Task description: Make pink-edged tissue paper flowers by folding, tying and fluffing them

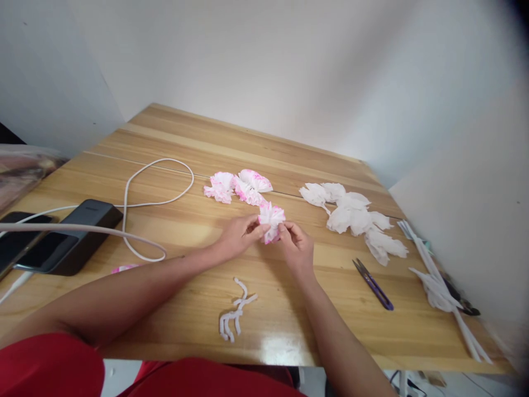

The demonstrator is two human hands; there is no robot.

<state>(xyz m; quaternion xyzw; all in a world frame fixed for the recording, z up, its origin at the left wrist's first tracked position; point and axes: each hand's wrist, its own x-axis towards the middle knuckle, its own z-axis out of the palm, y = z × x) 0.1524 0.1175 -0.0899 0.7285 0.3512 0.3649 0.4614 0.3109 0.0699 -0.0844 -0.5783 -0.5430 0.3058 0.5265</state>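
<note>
Between my two hands is a white tissue-paper flower with pink edges, held just above the table. My left hand pinches its left side with thumb and fingers. From the right, my right hand pinches the opposite edge, fingers curled. Just beyond lie two more pink-edged paper flowers, one ruffled flower on the left and a wider flower beside it. Nearer my body, several short white fuzzy stem pieces lie in a loose pile.
White tissue bunches lie to the right, with purple-handled thread snips below them. Long white sticks line the right edge. At left are a black power bank, a phone and a looped white cable.
</note>
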